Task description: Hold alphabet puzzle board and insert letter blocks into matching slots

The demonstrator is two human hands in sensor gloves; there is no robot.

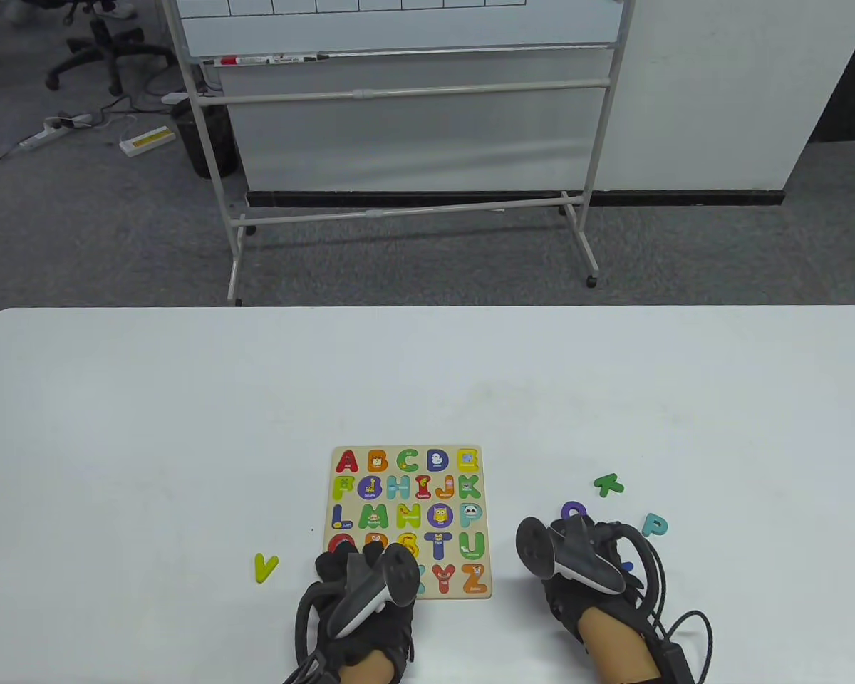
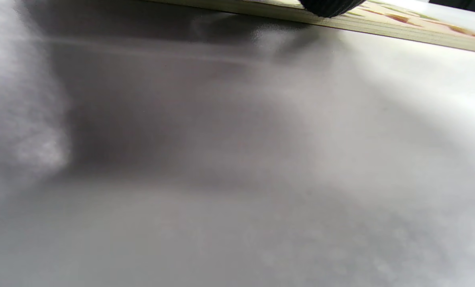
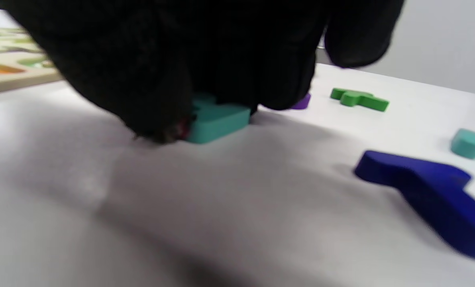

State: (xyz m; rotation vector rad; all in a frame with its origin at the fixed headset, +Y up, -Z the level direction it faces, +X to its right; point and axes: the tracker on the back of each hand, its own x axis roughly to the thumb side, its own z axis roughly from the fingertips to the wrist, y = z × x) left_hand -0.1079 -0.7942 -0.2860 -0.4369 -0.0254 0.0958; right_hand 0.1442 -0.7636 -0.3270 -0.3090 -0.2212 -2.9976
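Left hand sat flat on the board lower left, right hand had fingers closing on a teal block, so I'd have pinched its edges firmly before lifting.

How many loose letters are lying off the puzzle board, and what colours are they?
Green: 1, the K
Purple: 1
Teal: 2, the P and one under the right hand
Dark blue: 1
Yellow-green: 1, the V
Total: 6
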